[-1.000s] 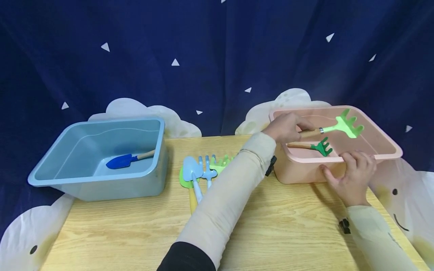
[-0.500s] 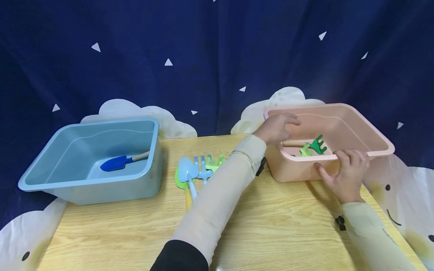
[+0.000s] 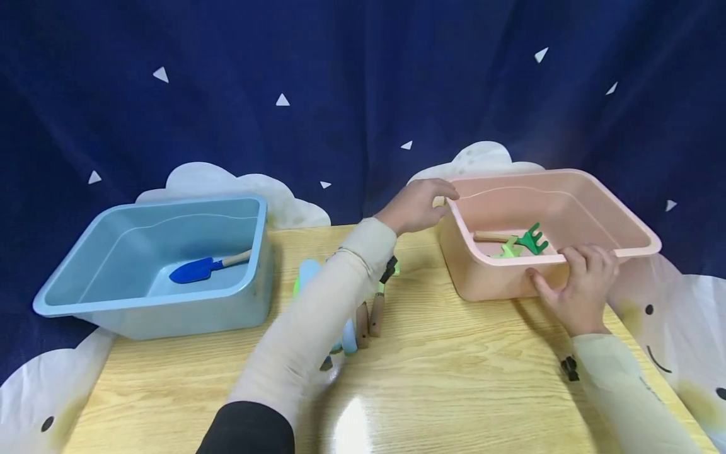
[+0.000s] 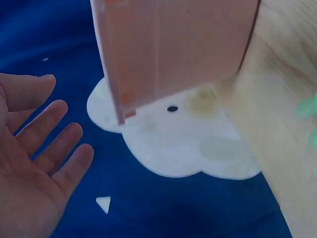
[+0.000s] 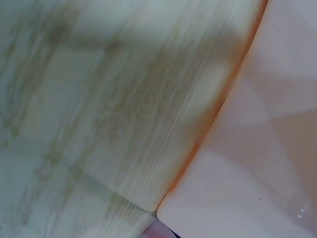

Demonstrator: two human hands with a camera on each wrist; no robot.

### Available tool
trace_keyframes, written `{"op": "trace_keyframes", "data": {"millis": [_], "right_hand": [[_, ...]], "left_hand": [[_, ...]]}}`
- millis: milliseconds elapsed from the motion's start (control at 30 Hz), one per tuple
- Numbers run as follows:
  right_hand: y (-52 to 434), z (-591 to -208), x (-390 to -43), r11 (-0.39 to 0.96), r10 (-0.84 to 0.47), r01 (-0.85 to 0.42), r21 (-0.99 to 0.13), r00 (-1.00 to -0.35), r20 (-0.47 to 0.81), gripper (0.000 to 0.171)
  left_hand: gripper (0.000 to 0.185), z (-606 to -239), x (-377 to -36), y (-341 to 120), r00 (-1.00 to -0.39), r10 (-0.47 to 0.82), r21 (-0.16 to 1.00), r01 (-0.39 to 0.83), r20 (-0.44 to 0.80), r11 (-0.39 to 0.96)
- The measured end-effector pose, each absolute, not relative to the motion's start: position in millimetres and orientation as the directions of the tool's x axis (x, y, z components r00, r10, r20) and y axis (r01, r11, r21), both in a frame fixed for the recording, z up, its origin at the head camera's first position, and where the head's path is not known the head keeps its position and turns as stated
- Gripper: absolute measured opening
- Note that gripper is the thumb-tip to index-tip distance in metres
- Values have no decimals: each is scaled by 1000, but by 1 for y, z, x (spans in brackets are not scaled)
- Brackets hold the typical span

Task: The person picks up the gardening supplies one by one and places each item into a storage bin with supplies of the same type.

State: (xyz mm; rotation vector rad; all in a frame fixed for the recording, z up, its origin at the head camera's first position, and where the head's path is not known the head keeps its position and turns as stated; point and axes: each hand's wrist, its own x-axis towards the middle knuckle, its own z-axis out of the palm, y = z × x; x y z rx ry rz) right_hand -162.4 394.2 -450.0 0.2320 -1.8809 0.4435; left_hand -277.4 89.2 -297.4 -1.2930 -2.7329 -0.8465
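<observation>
My left hand (image 3: 416,205) hovers at the left rim of a pink plastic bin (image 3: 499,280), holding nothing. In the left wrist view the fingers of that hand (image 4: 37,158) are spread loosely, apart from the bin's wall (image 4: 173,44). My right hand (image 3: 584,296) grips the bin's front rim, fingers over the edge and thumb on the outside. Inside the bin lie a dark green toy hand rake (image 3: 532,239) with a wooden handle and a light green rake (image 3: 510,248), partly hidden by the front wall. The right wrist view shows mostly bin wall and tabletop.
A blue bin (image 3: 159,318) stands at the left with a blue trowel (image 3: 195,271) in it. Between the bins, several garden tools, among them a light blue shovel (image 3: 308,271) and brown handles (image 3: 377,315), lie partly under my left forearm. A dark curtain hangs behind.
My left hand let go of the light green rake, which now lies in the pink bin, and moved back left to the rim. The right hand stayed on the front rim.
</observation>
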Motion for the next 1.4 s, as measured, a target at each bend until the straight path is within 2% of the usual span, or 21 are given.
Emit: {"op": "trace_keyframes", "data": {"millis": [267, 633, 867, 1133, 1267, 1400], "right_hand": [[396, -447, -160, 908, 58, -374, -192, -341, 938, 73], [390, -447, -168, 900, 62, -391, -192, -321, 945, 72], [388, -449, -176, 895, 46, -406, -186, -330, 943, 74], [386, -449, -178, 888, 54, -411, -206, -351, 935, 74], [388, -448, -177, 896, 61, -392, -209, -357, 932, 76], [388, -450, -177, 896, 63, -393, -208, -351, 934, 75]], "left_hand": [[36, -304, -276, 63, -692, 699, 455, 689, 182, 564], [35, -327, -264, 37, -668, 730, 387, 718, 146, 579], [34, -352, -254, 14, -699, 712, 372, 679, 64, 633], [36, -386, -241, -11, -746, 664, 458, 575, -47, 678], [33, -397, -235, -16, -743, 664, 461, 560, -89, 688], [25, -405, -230, -20, -735, 669, 417, 576, -112, 703]]}}
